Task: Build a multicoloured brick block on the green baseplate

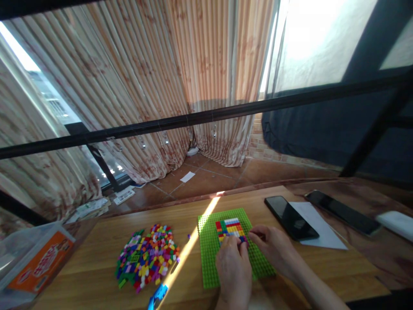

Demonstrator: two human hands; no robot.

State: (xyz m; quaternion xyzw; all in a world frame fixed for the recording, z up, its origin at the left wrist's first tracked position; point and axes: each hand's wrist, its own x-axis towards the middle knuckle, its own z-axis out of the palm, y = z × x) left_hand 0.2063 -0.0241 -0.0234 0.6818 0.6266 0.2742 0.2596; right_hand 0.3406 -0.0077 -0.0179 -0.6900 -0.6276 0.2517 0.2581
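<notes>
A green studded baseplate (211, 258) lies on the wooden table (106, 232) in front of me. A patch of small coloured bricks (229, 227) in red, blue, white and yellow rows is stuck on its far half. My left hand (234, 271) rests on the plate, fingers curled together at the near edge of the brick patch. My right hand (274, 247) comes in from the right, its fingertips pinched at the patch's near right corner. Whatever the fingertips hold is too small to make out.
A heap of loose coloured bricks (146, 256) lies left of the plate, with a blue tool (158, 296) near the front edge. Two dark phones (290, 217) (342, 212) and a white sheet (319, 228) lie to the right. A clear box with an orange label (37, 262) stands far left.
</notes>
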